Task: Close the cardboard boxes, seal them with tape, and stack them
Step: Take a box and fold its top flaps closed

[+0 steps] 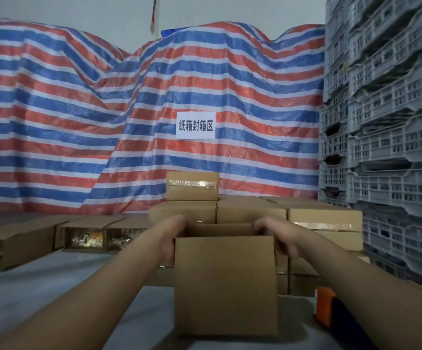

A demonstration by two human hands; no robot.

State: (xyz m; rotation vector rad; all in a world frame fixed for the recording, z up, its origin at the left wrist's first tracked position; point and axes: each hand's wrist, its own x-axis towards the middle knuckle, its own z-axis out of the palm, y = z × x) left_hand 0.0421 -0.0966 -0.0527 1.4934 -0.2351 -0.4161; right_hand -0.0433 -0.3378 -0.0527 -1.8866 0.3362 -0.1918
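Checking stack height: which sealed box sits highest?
The taped box alone on top of the stack, below the white sign; the other stacked boxes sit lower.

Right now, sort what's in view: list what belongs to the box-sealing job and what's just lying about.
Job:
held box, gripped at its top by left hand and right hand
sealed stack
open boxes
orange tape tool, likely

Lying about:
striped tarp
sign
grey crates
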